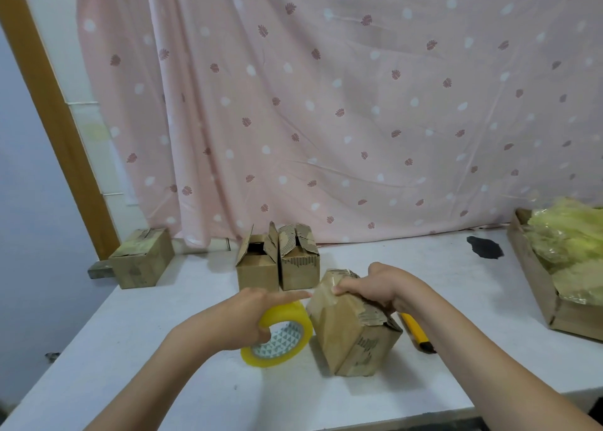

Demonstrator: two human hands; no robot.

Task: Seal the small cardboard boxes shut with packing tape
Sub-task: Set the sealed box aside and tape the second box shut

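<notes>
**Tape roll in one hand, tilted box under the other**

Both forearms reach in from the bottom edge toward the middle of the white table (424, 388). On the left, the left hand (241, 319) grips a roll of yellowish packing tape (280, 336): its thumb hooks through the core, the other fingers curl over the rim, and the forefinger stretches straight out to the right, its tip just short of the box. The roll stands on edge on the table, touching the side of the box.

Right of the roll sits the small cardboard box (352, 329), tipped up on one corner and turned askew. Its brown faces are creased, a torn flap edge shows corrugation along the top right, and a shiny strip of tape lies over its upper end. The right hand (381, 287) lies on top of that end, fingers bent down over it and pressing on the taped spot, wrist raised.

Just right of the box, partly hidden by the right forearm, a yellow cutter (419, 332) lies on the table.

Farther back, from left: a closed box (142, 257) at the table's corner, then two open boxes (277, 261) side by side with flaps standing up. At the far right, a cardboard tray (535, 287) holds crumpled yellow plastic (567, 241). A pink patterned curtain (326, 104) hangs behind.
</notes>
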